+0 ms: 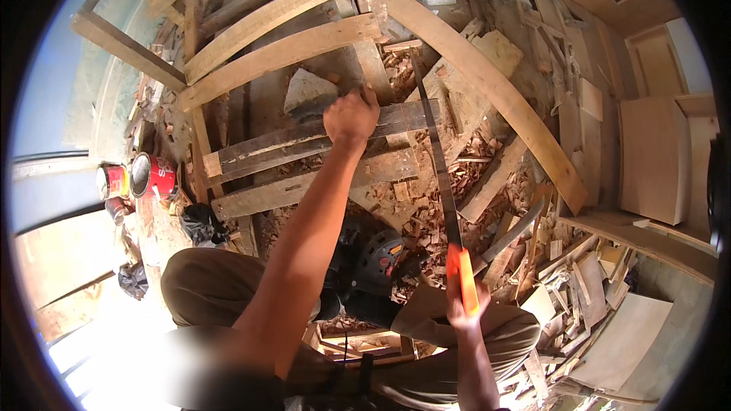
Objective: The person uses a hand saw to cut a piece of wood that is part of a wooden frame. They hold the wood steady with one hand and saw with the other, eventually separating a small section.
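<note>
My left hand (352,116) is closed over a dark, worn wooden board (282,146) lying across the frame, its fingers curled at the far edge. A handsaw is held by its orange handle (466,281) in my right hand (461,309). Its long dark blade (443,175) runs forward, away from me, and crosses the board near its right end. Whether the teeth have cut into the wood cannot be made out. A second, paler board (312,189) lies nearer me, beneath my left forearm.
A slatted wooden frame (282,53) stands ahead, and a long curved plank (487,84) slants to the right. Wood chips (472,167) cover the ground. Red cans (152,176) stand left, offcuts (579,297) pile up right, and a grey stone block (311,91) lies beyond the board.
</note>
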Tool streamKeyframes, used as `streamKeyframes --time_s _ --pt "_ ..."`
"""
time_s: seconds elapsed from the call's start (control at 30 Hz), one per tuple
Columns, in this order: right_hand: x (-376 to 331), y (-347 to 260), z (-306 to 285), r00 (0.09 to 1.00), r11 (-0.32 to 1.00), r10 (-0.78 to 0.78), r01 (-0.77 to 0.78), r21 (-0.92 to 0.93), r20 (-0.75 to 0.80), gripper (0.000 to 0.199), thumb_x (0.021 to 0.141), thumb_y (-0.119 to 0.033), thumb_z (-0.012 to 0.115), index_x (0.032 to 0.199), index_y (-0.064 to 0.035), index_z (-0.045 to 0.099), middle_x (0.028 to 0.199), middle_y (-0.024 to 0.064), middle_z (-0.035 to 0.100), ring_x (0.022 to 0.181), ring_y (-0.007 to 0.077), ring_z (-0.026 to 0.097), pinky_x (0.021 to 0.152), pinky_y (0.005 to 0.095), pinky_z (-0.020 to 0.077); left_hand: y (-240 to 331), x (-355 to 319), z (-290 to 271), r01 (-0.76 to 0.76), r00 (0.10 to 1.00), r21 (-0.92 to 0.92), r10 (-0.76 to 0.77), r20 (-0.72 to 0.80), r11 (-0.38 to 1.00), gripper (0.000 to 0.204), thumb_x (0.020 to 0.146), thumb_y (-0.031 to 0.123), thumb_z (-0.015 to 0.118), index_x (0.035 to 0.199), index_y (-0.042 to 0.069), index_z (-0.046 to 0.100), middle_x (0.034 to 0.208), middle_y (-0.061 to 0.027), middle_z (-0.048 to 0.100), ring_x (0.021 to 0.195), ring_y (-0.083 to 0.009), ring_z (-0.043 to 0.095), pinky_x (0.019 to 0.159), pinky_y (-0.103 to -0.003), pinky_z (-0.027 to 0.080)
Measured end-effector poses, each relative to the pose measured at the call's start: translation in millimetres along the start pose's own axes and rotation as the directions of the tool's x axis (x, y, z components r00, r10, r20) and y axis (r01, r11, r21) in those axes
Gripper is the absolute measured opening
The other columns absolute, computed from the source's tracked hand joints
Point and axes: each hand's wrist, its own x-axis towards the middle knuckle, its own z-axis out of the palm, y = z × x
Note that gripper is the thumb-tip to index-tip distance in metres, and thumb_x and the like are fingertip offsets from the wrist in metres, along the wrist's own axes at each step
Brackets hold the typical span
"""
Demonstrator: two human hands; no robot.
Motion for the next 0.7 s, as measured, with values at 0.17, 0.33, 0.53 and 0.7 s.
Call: streamKeyframes --time_s 0.17,0.33,0.53,0.7 --pt "47 55 57 0.998 0.994 0.055 -0.055 0.092 0.009 0.011 0.087 -0.007 0.069 0.078 -0.0043 0.064 0.057 0.007 0.054 0.045 0.0237 0.053 0.046 0.0357 0.0411 -3 4 10 0.017 0.997 -0.031 -0.02 -0.073 0.999 0.044 0.097 0.041 0.046 0.099 0.008 0.075 0.088 -0.0233 0.073 0.088 -0.0401 0.073 0.082 -0.05 0.058" --pt "44 72 70 1.0 0.999 -0.009 0.01 0.038 -0.02 0.009 0.086 -0.004 0.07 0.08 -0.0034 0.064 0.056 0.0069 0.052 0.045 0.0226 0.052 0.047 0.035 0.0415 -3 7 12 -0.016 0.993 -0.015 0.014 -0.121 1.0 0.043 0.096 0.041 0.048 0.097 0.009 0.076 0.091 -0.0228 0.073 0.089 -0.0403 0.072 0.084 -0.05 0.057" --pt "25 73 73 1.0 1.0 -0.001 0.001 -0.028 0.001 0.013 0.085 -0.003 0.068 0.074 -0.0055 0.061 0.055 0.0064 0.051 0.044 0.0233 0.051 0.045 0.0353 0.04 -4 5 14 -0.137 0.976 0.036 0.141 -0.164 0.99 0.041 0.097 0.037 0.048 0.095 0.007 0.076 0.096 -0.0169 0.074 0.092 -0.0343 0.072 0.086 -0.045 0.056" --pt "12 64 97 0.998 0.973 -0.047 0.035 -0.23 -0.047 0.009 0.078 -0.005 0.063 0.082 -0.0022 0.07 0.061 0.0093 0.06 0.05 0.0272 0.06 0.05 0.0359 0.0472 -9 8 19 -0.377 0.888 0.011 0.365 -0.28 0.926 0.039 0.099 0.033 0.05 0.092 0.004 0.075 0.095 -0.0154 0.074 0.092 -0.0306 0.071 0.089 -0.045 0.053"
